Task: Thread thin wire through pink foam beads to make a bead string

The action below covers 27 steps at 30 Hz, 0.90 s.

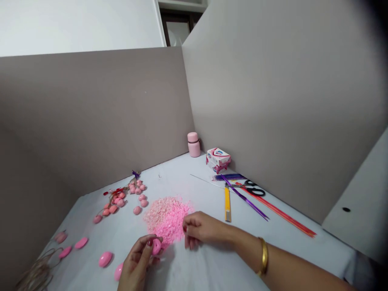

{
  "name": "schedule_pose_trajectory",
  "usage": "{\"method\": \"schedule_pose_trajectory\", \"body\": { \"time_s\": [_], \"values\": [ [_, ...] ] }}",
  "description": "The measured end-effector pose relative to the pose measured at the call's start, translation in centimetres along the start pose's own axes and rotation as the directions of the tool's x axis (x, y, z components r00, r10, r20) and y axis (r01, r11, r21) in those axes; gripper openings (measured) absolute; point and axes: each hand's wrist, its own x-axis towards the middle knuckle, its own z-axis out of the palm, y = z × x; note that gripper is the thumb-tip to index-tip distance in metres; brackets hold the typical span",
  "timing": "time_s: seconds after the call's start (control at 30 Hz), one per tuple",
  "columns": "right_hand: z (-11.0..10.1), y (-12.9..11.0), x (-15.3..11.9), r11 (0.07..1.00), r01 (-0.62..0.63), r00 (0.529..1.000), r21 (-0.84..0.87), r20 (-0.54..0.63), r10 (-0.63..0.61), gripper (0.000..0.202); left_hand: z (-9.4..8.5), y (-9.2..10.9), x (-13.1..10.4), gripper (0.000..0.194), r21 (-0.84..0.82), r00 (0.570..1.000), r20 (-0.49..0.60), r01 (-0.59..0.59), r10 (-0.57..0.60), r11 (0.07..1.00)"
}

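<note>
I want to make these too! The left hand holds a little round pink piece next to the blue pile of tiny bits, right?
Nearly. The head view shows the left hand holding a little round pink piece next to the pile of tiny bits, but that pile is pink, not blue. The right hand rests at the pile's edge.
</note>
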Motion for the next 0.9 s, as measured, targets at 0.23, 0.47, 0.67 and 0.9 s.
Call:
{"method": "schedule_pose_trajectory", "body": {
  "time_s": [0.23,0.47,0.67,0.9],
  "values": [
    [0.4,-0.7,-0.1,0.993,0.063,0.998,-0.097,0.003,-0.063,0.017,-0.4,-0.1,0.1,0.036,-0.037,0.999,0.034,0.036,-0.035,0.999],
    [0.9,-1.7,0.4,0.918,0.079,0.968,-0.388,-0.190,-0.163,0.025,-1.3,0.0,0.3,0.036,0.072,0.999,0.030,-0.020,0.018,0.997],
    [0.0,-1.4,-1.3,0.825,0.004,0.932,-0.566,-0.296,-0.208,0.019,1.3,-0.9,-1.7,0.022,0.361,0.927,0.295,-0.333,0.232,0.871],
    [0.8,-0.3,-1.5,0.813,0.074,0.911,-0.577,-0.292,-0.291,0.017,2.4,-2.0,-1.9,0.011,0.527,0.870,0.312,-0.492,0.381,0.693]
  ]
}}
